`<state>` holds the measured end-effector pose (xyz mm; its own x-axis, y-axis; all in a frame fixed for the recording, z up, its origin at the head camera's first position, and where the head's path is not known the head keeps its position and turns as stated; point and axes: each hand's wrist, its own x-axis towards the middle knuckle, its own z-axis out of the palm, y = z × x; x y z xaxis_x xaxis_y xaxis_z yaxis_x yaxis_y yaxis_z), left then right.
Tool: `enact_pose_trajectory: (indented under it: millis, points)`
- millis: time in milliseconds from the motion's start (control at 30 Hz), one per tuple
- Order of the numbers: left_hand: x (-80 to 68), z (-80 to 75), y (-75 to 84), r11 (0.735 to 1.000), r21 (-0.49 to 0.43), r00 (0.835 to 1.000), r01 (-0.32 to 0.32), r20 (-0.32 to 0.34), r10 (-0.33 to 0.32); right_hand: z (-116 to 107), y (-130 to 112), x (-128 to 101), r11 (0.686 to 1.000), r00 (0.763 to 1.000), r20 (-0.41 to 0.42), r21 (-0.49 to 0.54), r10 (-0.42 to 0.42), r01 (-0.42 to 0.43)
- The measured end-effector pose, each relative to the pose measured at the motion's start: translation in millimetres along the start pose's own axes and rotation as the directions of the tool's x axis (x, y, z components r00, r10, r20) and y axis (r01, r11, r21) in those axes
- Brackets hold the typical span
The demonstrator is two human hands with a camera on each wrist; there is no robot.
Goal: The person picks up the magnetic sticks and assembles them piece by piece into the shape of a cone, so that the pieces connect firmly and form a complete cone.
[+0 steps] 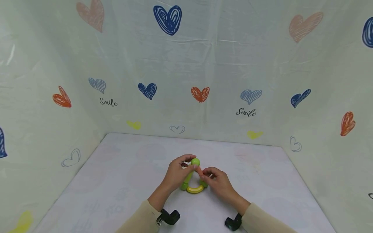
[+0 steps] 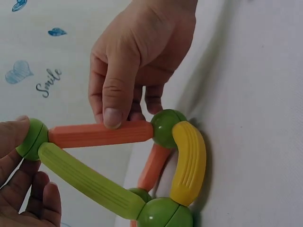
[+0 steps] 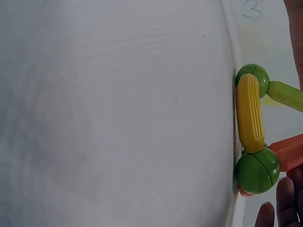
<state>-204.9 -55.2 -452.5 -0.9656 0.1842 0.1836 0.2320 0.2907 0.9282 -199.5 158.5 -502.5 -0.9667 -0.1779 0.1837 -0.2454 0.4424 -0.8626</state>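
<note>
A small toy frame of green balls and coloured rods stands on the white table [image 1: 116, 181]. At its base, a yellow curved rod [image 1: 194, 190] [image 2: 189, 163] [image 3: 250, 113] joins two green balls [image 2: 165, 127] [image 3: 258, 170]. My left hand [image 1: 187, 161] [image 2: 19, 156] grips the top green ball [image 1: 195, 161] [image 2: 32, 138], from which a light green rod [image 2: 90, 182] runs down. My right hand [image 1: 205, 173] [image 2: 120, 116] pinches an orange rod [image 2: 102, 134] [image 3: 291, 151] that spans the top ball and a base ball. A second orange rod [image 2: 154, 165] lies behind the yellow one.
Cream cloth walls printed with hearts and the word "Smile" [image 1: 245, 112] close in the table on three sides. Black wrist mounts [image 1: 170, 216] [image 1: 233, 222] show at the bottom edge near my sleeves.
</note>
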Motion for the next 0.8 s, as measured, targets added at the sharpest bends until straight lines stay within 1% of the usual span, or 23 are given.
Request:
enact_pose_trajectory:
  millis: [200, 400, 467, 567, 700, 800]
  points:
    - [0.3, 0.4, -0.7, 1.000, 0.026, 1.000, 0.009, -0.003, -0.008, 1, 0, 1, 1.000, 1.000, -0.006, -0.017, 0.010, -0.010]
    - [-0.4, 1.5, -2.1, 1.000, 0.027, 1.000, -0.003, -0.004, 0.003, -1, 4, 1, 1.000, 1.000, -0.004, -0.030, -0.002, 0.002]
    - [-1.4, 1.8, -4.6, 0.999, 0.033, 1.000, -0.001, -0.006, 0.001, -1, 5, 0, 0.999, 1.000, 0.000, -0.032, -0.005, 0.005]
    - [-5.4, 1.4, -11.9, 0.998, 0.055, 1.000, 0.025, -0.015, -0.024, -1, 6, -1, 0.999, 1.000, 0.009, -0.038, -0.004, 0.004]
    - [-15.3, -0.7, -27.3, 0.987, 0.145, 0.998, 0.066, -0.015, -0.064, 0, 7, -1, 0.998, 1.000, 0.014, -0.056, 0.012, -0.011]
    - [-23.3, -4.0, -38.6, 0.966, 0.246, 0.997, 0.078, 0.009, -0.082, -1, 7, -1, 0.998, 0.999, 0.021, -0.066, 0.025, -0.023]
